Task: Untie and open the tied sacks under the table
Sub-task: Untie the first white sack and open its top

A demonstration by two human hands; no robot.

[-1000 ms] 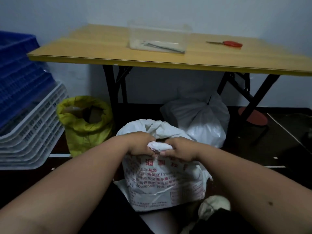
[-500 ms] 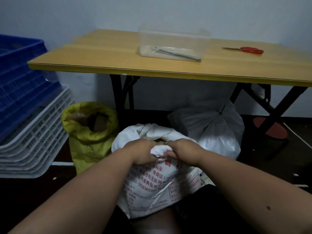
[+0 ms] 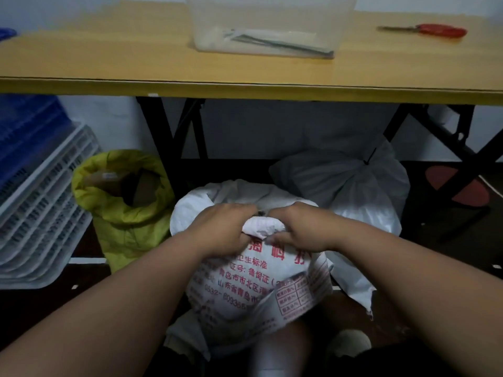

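Note:
A white woven sack (image 3: pixel 253 284) with red printing stands on the floor in front of me, its mouth open and its rim rolled over. My left hand (image 3: pixel 223 229) and my right hand (image 3: pixel 296 227) both grip the rolled near rim, side by side, fingers curled under the fold. Behind it on the right sits a pale plastic sack (image 3: pixel 351 186) with its neck tied by a dark cord. A yellow-green sack (image 3: pixel 122 210) stands open on the left, brown contents showing inside.
The yellow table (image 3: pixel 109 61) spans the view above, with black folding legs (image 3: pixel 168 137) close behind the sacks. On it sit a clear plastic box (image 3: pixel 266 25) and red-handled scissors (image 3: pixel 432 29). Stacked blue and white crates (image 3: pixel 35 186) stand at left. A red stool base (image 3: pixel 457 186) lies right.
My view has moved closer to the table and sacks. Both hands keep their grip on the white sack's rim, and the rolled fold between them looks thicker.

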